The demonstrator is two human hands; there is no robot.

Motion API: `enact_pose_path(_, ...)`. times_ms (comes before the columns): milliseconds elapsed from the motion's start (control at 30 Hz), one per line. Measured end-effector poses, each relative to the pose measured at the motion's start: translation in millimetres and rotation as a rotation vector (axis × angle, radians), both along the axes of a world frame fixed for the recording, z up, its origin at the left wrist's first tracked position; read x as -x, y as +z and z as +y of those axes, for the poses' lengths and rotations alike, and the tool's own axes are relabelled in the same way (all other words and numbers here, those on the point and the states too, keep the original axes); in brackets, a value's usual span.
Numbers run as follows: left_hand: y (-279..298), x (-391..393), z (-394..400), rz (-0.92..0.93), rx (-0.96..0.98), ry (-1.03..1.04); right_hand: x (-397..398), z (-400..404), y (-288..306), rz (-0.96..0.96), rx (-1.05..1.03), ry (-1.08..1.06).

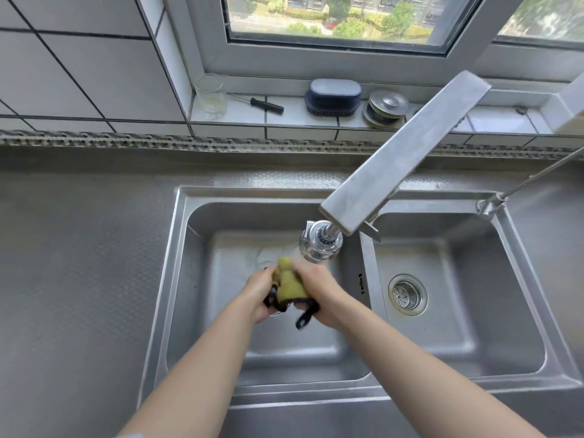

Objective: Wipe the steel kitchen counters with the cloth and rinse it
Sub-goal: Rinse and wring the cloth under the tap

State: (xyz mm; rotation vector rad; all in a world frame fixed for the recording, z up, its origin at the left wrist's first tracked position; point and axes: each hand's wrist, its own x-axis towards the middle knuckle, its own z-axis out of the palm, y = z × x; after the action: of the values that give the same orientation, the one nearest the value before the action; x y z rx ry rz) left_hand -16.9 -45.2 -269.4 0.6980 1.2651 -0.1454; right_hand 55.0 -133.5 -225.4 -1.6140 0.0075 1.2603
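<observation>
A bunched yellow-green cloth [289, 279] with a dark edging is held over the left basin of the steel double sink [177, 279]. My left hand [260, 294] grips its left side and my right hand [319, 295] grips its right side, the cloth squeezed between them. Just above the cloth hangs the chrome spray head [320, 243] of the tap, with water running from it onto the cloth. A dark loop of the cloth's edging dangles below my right hand. The steel counter [79, 263] stretches to the left of the sink.
The flat tap arm [407, 156] reaches diagonally from the right over the sink. The right basin has a strainer drain [407, 294]. On the tiled sill stand a glass [211, 96], a black-handled tool [265, 105], a blue brush [333, 98] and steel sink plugs [385, 109].
</observation>
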Motion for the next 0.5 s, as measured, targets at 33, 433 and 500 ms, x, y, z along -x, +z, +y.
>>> enact_pose_path(33,2.8,-6.0,-4.9,-0.037,0.057,0.04,6.0,1.3,-2.0,-0.12,0.011,0.064)
enact_pose_path(433,14.2,-15.0,12.9,-0.301,0.145,-0.002,-41.4,-7.0,-27.8,-0.545,0.485,0.153)
enact_pose_path(500,10.7,-2.4,25.9,-0.224,0.039,0.041,-47.8,-9.0,-29.0,-0.407,0.342,0.115)
